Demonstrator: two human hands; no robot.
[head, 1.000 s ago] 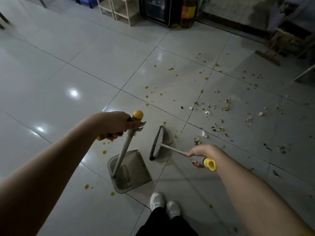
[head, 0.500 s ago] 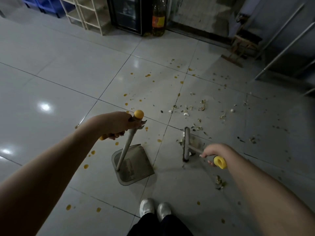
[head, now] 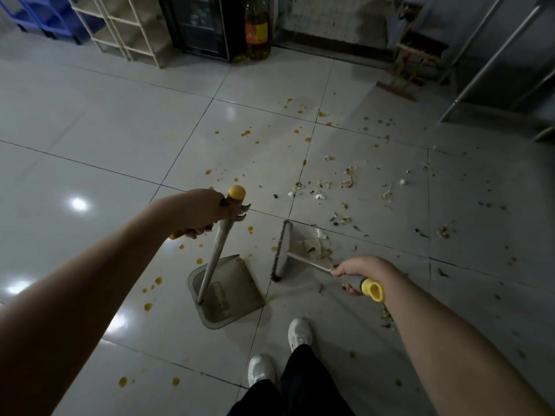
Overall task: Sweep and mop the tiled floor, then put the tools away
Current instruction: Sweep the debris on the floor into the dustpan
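My left hand (head: 199, 214) grips the yellow-capped top of a long grey dustpan handle (head: 217, 247). The grey dustpan (head: 228, 298) rests flat on the tiled floor (head: 90, 145), mouth facing right. My right hand (head: 359, 270) grips the yellow-ended handle of a short broom. The broom head (head: 282, 250) stands on the floor just right of the pan, with a small pile of scraps (head: 316, 246) on its far side. Loose debris (head: 336, 187) and yellow spots (head: 246, 133) cover the tiles beyond.
My white shoes (head: 298, 333) stand just below the dustpan. At the back wall are a cream shelf rack (head: 126, 28), a black cabinet (head: 198, 25) and a large oil bottle (head: 257, 28). Metal frame legs (head: 486, 61) and another broom (head: 399, 88) sit at the right.
The broom head has slid left toward the dustpan, dragging scraps with it. My view has shifted forward slightly. The left hand and dustpan have stayed put.
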